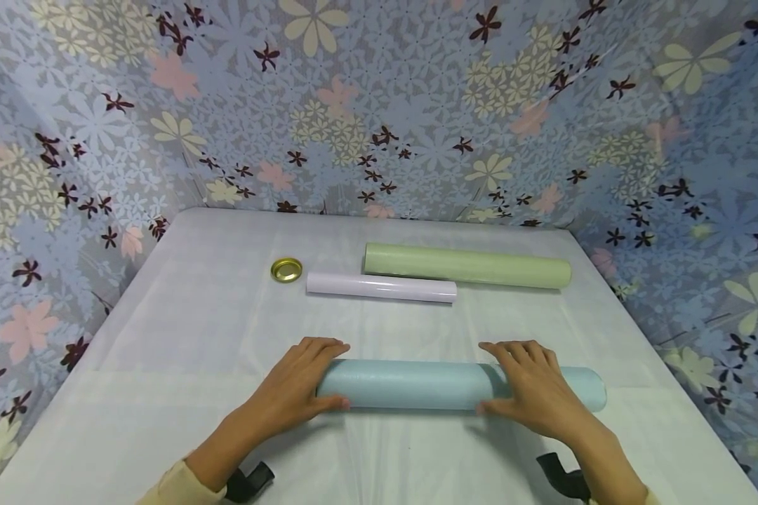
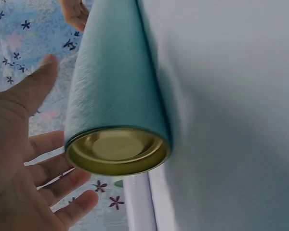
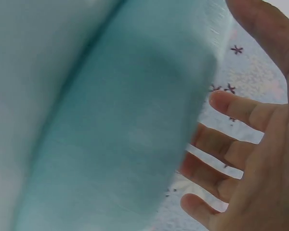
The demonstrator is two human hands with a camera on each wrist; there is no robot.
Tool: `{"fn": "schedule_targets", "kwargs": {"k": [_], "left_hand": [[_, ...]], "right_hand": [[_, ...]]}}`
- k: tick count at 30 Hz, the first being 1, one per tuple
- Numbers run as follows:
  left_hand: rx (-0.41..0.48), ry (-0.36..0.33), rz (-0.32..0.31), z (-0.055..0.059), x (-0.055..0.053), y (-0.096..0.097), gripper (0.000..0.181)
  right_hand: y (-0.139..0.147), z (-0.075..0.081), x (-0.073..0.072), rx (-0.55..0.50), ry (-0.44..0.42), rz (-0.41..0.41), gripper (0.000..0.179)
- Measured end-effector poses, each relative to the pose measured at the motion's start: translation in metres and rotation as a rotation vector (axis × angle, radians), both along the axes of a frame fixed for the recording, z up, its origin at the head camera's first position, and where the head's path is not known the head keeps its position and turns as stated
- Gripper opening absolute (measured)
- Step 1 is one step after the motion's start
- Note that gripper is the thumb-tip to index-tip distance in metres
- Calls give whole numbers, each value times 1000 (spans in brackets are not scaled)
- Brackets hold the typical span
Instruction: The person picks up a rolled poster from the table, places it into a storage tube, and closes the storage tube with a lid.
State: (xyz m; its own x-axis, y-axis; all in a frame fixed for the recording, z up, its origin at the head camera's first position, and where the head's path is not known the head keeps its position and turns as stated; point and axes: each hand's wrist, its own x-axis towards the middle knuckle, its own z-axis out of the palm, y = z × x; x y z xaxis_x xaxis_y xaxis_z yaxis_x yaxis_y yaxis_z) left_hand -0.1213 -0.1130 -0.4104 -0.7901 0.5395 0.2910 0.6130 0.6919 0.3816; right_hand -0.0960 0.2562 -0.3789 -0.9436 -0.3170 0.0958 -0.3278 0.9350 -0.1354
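Note:
A light blue cardboard tube (image 1: 417, 384) lies crosswise on the white-covered table, near the person. At its left end the left hand (image 1: 297, 386) hovers over the tube, thumb on the near side and fingers toward the far side. In the left wrist view a gold metal end (image 2: 118, 147) closes the tube, and that hand's fingers are spread loosely beside it. The right hand (image 1: 533, 393) straddles the tube closer to its right end. Its fingers are parted and only slightly bent in the right wrist view; whether they touch the tube is unclear.
Farther back lie a thin lavender tube (image 1: 382, 287) and a thicker pale green tube (image 1: 467, 266), both crosswise. A small round gold lid (image 1: 286, 270) sits left of them. Flowered cloth (image 1: 385, 105) hangs behind and along both sides of the table.

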Motion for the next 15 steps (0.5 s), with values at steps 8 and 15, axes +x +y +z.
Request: {"fn": "schedule_targets", "kwargs": {"k": [8,15], "left_hand": [[18,2,24,24,-13,-5,69],[9,34,42,44,-36,-10,67]], "right_hand": [[9,37,-20,-26,47,-9,80],[22,57,-55,-16,33,-37,78]]}}
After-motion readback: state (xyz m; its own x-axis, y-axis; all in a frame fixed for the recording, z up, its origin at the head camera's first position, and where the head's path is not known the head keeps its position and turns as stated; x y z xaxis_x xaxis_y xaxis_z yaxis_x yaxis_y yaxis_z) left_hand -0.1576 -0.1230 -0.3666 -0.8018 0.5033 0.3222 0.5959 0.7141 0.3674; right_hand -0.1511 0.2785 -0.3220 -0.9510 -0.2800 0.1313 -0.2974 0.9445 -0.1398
